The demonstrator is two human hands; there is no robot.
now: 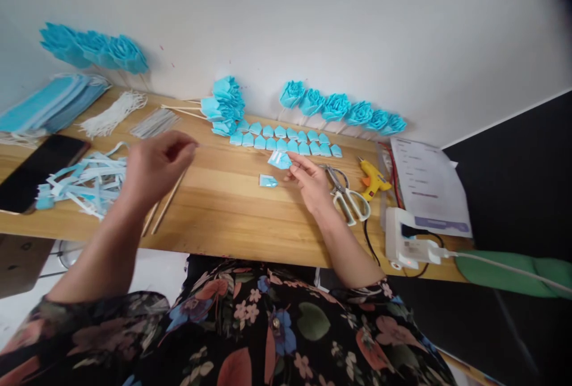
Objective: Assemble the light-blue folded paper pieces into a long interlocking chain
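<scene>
A person in a floral top (277, 326) works at a wooden worktop (214, 201), the right hand (308, 180) pinching a folded blue piece (277, 160) between thumb and fingers, just above a second folded piece (268, 181) lying flat. The left hand (154, 165) hangs over two thin sticks (170, 201), its grip pressed together at the fingertips; whether anything fine lies between them cannot be told. Beyond, two rows of blue petals (280, 132) line the surface beside a bundle of blue flowers (227, 103), with six more blooms (336, 106) along the wall. At right, a white power socket (394, 231) holds a black plug (407, 231) and a white plug (428, 251), near a yellow glue gun (374, 179) and white-handled scissors (343, 198).
</scene>
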